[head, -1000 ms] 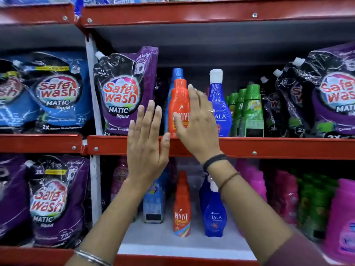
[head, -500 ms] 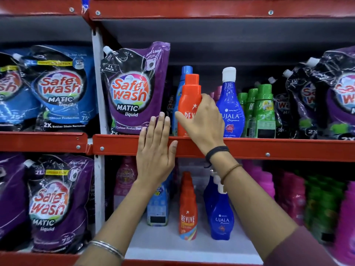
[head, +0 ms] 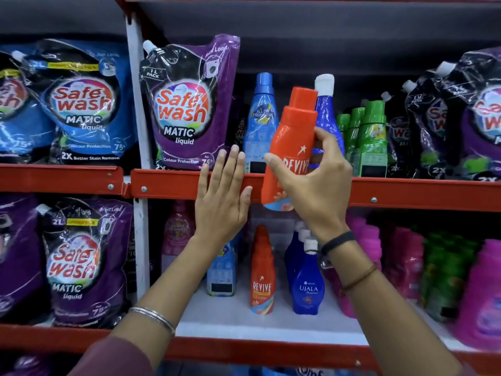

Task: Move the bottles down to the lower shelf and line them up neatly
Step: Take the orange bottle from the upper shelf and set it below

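Orange Revive bottle held in front of the upper shelf edge

The right hand [head: 311, 183] gripped the tilted orange plastic Revive bottle [head: 291, 142], fingers wrapped around it; the left hand [head: 222, 199] lay flat, fingers together, against the red metal shelf rail [head: 168, 184].

The right hand [head: 311, 183] grips a tall orange plastic "Revive" bottle [head: 291, 147], tilted, its base in front of the red metal shelf edge [head: 406, 194]. The left hand [head: 221, 196] lies flat with spread fingers on this edge, just left of the bottle. Behind the right hand stands a dark blue white-capped bottle [head: 326, 112]. Below it, on the white lower shelf [head: 230, 313], stand another orange "Revive" bottle [head: 261, 275] and a blue "Ujala" bottle [head: 307, 283].
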The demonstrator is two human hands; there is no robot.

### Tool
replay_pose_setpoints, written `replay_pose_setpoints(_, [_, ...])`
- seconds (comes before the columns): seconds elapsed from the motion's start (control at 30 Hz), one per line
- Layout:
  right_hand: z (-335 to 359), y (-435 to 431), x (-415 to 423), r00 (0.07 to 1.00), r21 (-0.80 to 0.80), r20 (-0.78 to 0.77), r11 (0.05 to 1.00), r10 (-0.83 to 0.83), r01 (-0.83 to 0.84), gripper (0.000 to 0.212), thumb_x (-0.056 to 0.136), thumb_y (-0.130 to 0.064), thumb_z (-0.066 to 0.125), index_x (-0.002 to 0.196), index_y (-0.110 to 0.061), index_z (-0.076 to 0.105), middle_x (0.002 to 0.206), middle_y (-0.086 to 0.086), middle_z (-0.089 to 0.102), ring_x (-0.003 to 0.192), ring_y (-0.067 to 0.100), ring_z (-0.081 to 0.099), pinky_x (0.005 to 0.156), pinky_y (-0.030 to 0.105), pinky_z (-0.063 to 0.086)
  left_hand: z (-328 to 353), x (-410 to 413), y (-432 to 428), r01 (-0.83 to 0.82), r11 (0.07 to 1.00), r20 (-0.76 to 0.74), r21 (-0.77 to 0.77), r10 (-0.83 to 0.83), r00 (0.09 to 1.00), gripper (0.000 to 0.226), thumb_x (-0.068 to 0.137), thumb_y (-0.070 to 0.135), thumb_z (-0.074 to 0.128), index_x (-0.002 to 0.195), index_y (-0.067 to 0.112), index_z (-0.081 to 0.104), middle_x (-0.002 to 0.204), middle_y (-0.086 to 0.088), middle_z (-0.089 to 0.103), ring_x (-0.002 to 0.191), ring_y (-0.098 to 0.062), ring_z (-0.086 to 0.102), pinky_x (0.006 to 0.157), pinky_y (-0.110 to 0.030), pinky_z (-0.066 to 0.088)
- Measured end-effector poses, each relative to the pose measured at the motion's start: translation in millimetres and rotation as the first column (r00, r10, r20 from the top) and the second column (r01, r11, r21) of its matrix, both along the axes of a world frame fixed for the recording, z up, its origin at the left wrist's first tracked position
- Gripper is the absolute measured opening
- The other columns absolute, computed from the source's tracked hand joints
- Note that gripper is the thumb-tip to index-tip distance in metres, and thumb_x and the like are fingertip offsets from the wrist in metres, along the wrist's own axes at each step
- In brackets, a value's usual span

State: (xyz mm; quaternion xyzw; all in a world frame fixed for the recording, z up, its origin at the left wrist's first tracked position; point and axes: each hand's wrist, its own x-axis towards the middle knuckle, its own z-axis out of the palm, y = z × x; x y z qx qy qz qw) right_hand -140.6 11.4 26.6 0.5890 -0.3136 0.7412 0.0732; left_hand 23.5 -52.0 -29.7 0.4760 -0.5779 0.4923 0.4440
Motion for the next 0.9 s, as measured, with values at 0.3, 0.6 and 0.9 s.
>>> replay_pose_setpoints(0.3, [-109.4,-9.9,-14.7,0.997,0.154,0.006,0.985,0.073,-0.073,0.069,0.057,-0.055,0.077,0.114,-0.024,0.053,0.104,-0.011,0.062,0.090,0.005,0.061,0.078,0.026,0.052,-2.5,-11.4,-0.8,0.037,0.999,0.020,0.003,-0.037,0.999,0.055,0.101,0.032,0.029,0.151,0.010,0.022,0.159,-0.007,0.025,0.148,-0.020,0.016,0.120,-0.042,0.009])
replay_pose_setpoints(0.6, [-190.3,-48.7,8.8,0.993,0.468,-0.085,0.883,0.078,-0.030,0.067,0.055,-0.051,0.079,0.108,-0.024,0.047,0.100,-0.009,0.061,0.084,0.012,0.059,0.071,0.027,0.041,-2.4,-13.0,-3.7,0.054,0.998,0.022,-0.032,-0.053,0.998,0.054,0.101,0.031,0.028,0.150,0.008,0.026,0.157,-0.009,0.030,0.146,-0.022,0.022,0.120,-0.039,0.010])
replay_pose_setpoints(0.9, [-232.0,-66.3,21.3,0.984,0.630,-0.146,0.777,0.099,0.015,0.070,0.056,-0.047,0.081,0.109,-0.020,0.045,0.110,0.003,0.064,0.097,0.026,0.062,0.079,0.035,0.049,-2.6,-12.7,-6.5,0.063,0.996,0.024,-0.057,-0.061,0.998,0.053,0.101,0.032,0.025,0.149,0.007,0.028,0.155,-0.009,0.033,0.145,-0.023,0.026,0.120,-0.038,0.010])
